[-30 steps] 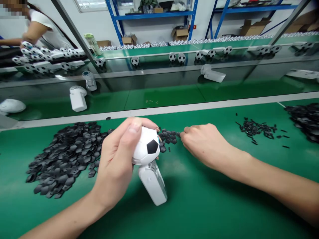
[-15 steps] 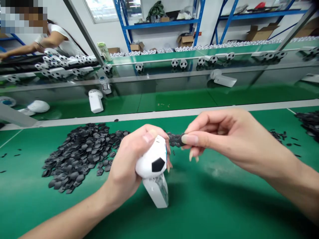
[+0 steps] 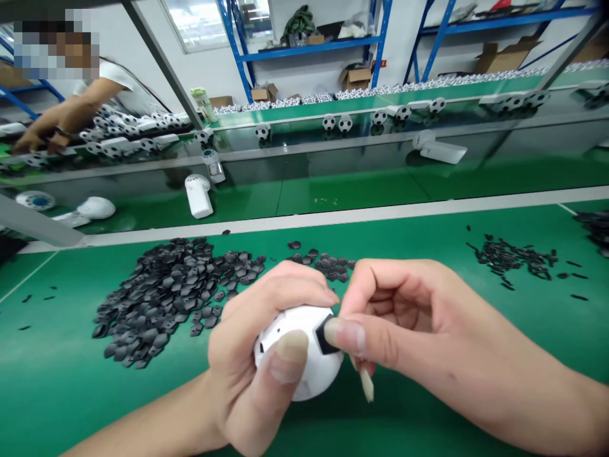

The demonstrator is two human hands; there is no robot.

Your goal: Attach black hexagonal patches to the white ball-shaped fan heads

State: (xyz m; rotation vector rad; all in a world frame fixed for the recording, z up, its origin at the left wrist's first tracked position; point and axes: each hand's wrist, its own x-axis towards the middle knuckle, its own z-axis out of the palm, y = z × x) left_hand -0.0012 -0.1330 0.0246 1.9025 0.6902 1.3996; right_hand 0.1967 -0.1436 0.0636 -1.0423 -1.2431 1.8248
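My left hand [image 3: 266, 343] is wrapped round a white rounded housing [image 3: 314, 371], its thumb across the near face. Small dark slots show on the housing's left side. At its right side a black pentagon piece [image 3: 326, 336] lies against the white surface. The thumb and index finger of my right hand [image 3: 394, 324] pinch this piece at its right edge. Behind my left hand a large pile of black pieces [image 3: 166, 292] covers the green table [image 3: 404, 241].
Small black strips [image 3: 516, 257] lie at the right. Beyond a pale ledge [image 3: 333, 219], white devices [image 3: 198, 197] rest on a green conveyor. Football-patterned units [image 3: 345, 123] line a raised shelf. At the upper left a person [image 3: 99, 95] reaches over more units.
The white housing has been turned, and its white handle is now out of view. My right hand has brought the black piece down against it. The person's arms have moved.
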